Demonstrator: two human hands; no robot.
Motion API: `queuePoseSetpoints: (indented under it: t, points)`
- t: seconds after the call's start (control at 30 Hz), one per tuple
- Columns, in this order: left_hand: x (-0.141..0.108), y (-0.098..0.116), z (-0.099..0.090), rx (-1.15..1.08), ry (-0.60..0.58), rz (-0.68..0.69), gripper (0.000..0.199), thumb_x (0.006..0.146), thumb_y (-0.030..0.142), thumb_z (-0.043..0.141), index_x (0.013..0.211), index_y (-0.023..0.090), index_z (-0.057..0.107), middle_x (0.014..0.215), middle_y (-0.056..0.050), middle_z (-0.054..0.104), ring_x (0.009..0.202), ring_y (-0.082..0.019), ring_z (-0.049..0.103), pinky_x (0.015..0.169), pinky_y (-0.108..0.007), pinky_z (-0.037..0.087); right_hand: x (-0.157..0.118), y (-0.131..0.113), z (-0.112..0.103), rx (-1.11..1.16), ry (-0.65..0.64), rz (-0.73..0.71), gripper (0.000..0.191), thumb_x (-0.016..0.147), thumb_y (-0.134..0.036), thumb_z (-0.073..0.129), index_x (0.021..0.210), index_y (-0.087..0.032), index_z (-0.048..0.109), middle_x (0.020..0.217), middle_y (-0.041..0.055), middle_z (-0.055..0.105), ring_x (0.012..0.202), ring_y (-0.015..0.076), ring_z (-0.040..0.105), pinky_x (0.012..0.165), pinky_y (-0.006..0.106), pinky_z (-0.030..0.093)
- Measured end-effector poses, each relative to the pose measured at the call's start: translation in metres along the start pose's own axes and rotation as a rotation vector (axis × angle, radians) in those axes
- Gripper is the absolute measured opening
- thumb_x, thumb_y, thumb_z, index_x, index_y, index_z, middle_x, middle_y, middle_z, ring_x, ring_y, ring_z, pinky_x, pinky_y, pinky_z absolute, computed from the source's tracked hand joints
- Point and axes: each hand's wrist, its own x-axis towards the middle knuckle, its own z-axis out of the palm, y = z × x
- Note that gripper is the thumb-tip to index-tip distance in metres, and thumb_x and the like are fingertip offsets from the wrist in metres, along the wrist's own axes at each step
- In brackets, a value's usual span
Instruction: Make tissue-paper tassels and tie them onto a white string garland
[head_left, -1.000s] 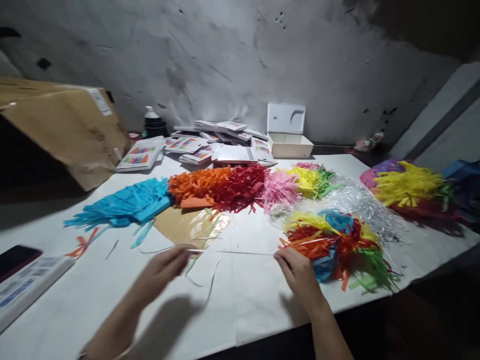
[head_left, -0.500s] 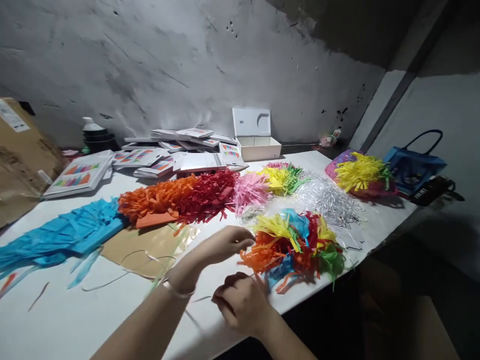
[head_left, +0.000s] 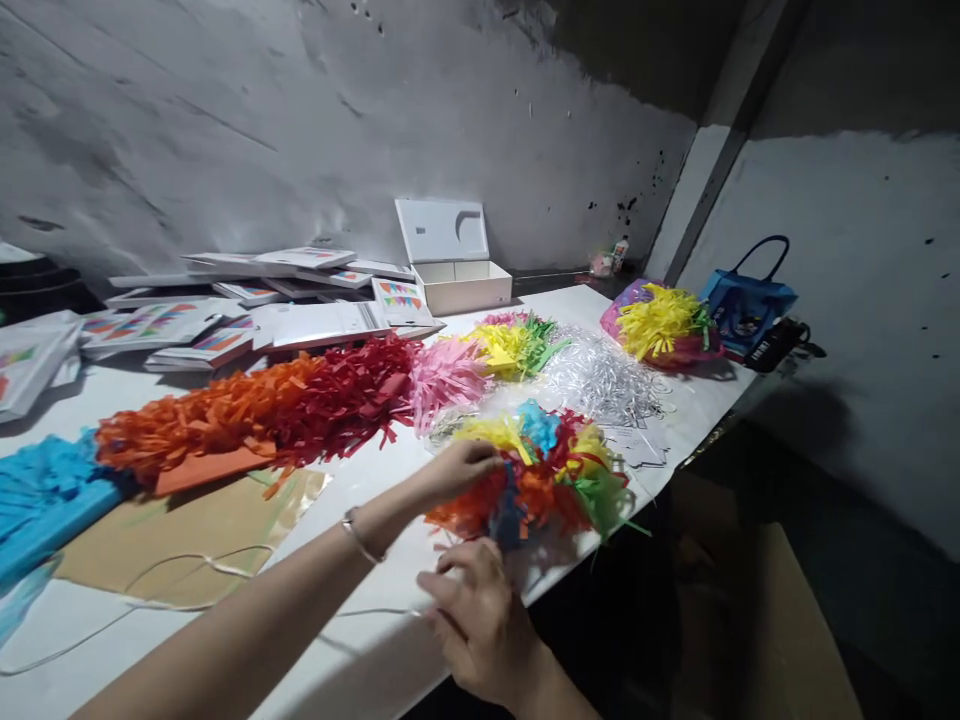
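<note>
Left hand [head_left: 465, 470]: at multicoloured paper strips [head_left: 555, 495], grip unclear. Right hand [head_left: 484, 615]: fingers curled beside white cord [head_left: 379, 611], pinch unclear. Step: apparently strip-gathering; next move calls for firm hold.

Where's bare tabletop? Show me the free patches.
Free: a patch between red fringe, brown card and left forearm; another between open white box and rightmost yellow fringe. Crowded: the multicoloured bundle by left hand and right hand; the piled packs.
</note>
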Motion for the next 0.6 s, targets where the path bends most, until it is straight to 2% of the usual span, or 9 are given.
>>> queuePoseSetpoints:
  t: [0.07, 0.17, 0.27, 0.33, 0.47, 0.53, 0.6]
  points:
    - [-0.014, 0.005, -0.032, -0.032, 0.099, -0.003, 0.045, 0.077, 0.061, 0.065, 0.074, 0.017, 0.07, 0.066, -0.002, 0.062, 0.061, -0.016, 0.049, 0.053, -0.023, 0.036, -0.002, 0.006, -0.011, -0.028, 0.115, 0.082, 0.028, 0.097, -0.02, 0.048, 0.122, -0.021, 0.062, 0.106, 0.0101, 0.062, 0.101, 0.0222, 0.061, 0.089, 0.039, 0.054]
    - [-0.045, 0.014, -0.076, -0.079, 0.233, -0.04, 0.05, 0.073, 0.066, 0.069, 0.079, 0.016, 0.071, 0.07, -0.002, 0.063, 0.064, -0.017, 0.053, 0.055, -0.023, 0.041, -0.005, 0.02, -0.018, -0.104, 0.284, 0.207, 0.028, 0.097, -0.01, 0.048, 0.118, -0.022, 0.063, 0.102, 0.0073, 0.062, 0.097, 0.0183, 0.063, 0.086, 0.033, 0.055]
    - [-0.079, 0.023, -0.106, -0.058, 0.355, -0.078, 0.052, 0.071, 0.066, 0.072, 0.083, 0.016, 0.073, 0.076, -0.003, 0.067, 0.071, -0.018, 0.058, 0.061, -0.023, 0.047, -0.004, 0.031, -0.014, -0.116, 0.354, 0.217, 0.024, 0.097, -0.009, 0.051, 0.112, -0.021, 0.065, 0.098, 0.0062, 0.062, 0.094, 0.0173, 0.064, 0.084, 0.031, 0.055]
    - [-0.1, 0.026, -0.119, -0.053, 0.434, -0.089, 0.051, 0.069, 0.066, 0.074, 0.082, 0.017, 0.074, 0.078, -0.003, 0.069, 0.073, -0.018, 0.06, 0.063, -0.023, 0.048, 0.0, 0.033, -0.007, -0.088, 0.326, 0.206, 0.022, 0.097, -0.01, 0.051, 0.109, -0.02, 0.066, 0.096, 0.0061, 0.064, 0.093, 0.0177, 0.064, 0.084, 0.031, 0.055]
    - [-0.138, 0.022, -0.136, -0.154, 0.56, -0.099, 0.046, 0.067, 0.061, 0.079, 0.078, 0.017, 0.072, 0.072, -0.002, 0.068, 0.067, -0.016, 0.059, 0.056, -0.021, 0.048, 0.008, 0.032, 0.011, -0.002, 0.182, 0.193, 0.019, 0.098, -0.013, 0.051, 0.106, -0.021, 0.067, 0.095, 0.0065, 0.066, 0.093, 0.0188, 0.064, 0.084, 0.033, 0.054]
    - [-0.157, 0.018, -0.143, -0.232, 0.605, -0.104, 0.043, 0.067, 0.057, 0.08, 0.078, 0.017, 0.071, 0.071, -0.002, 0.068, 0.064, -0.015, 0.06, 0.054, -0.021, 0.048, 0.014, 0.035, 0.021, 0.027, 0.127, 0.202, 0.02, 0.098, -0.016, 0.05, 0.109, -0.021, 0.066, 0.101, 0.0078, 0.067, 0.098, 0.0202, 0.064, 0.088, 0.035, 0.054]
    - [-0.175, 0.013, -0.148, -0.312, 0.645, -0.11, 0.04, 0.067, 0.054, 0.082, 0.078, 0.016, 0.071, 0.069, -0.002, 0.068, 0.061, -0.015, 0.062, 0.053, -0.021, 0.05, 0.021, 0.041, 0.032, 0.046, 0.096, 0.262, 0.024, 0.096, -0.022, 0.051, 0.118, -0.021, 0.063, 0.115, 0.0108, 0.064, 0.113, 0.0239, 0.06, 0.097, 0.042, 0.05]
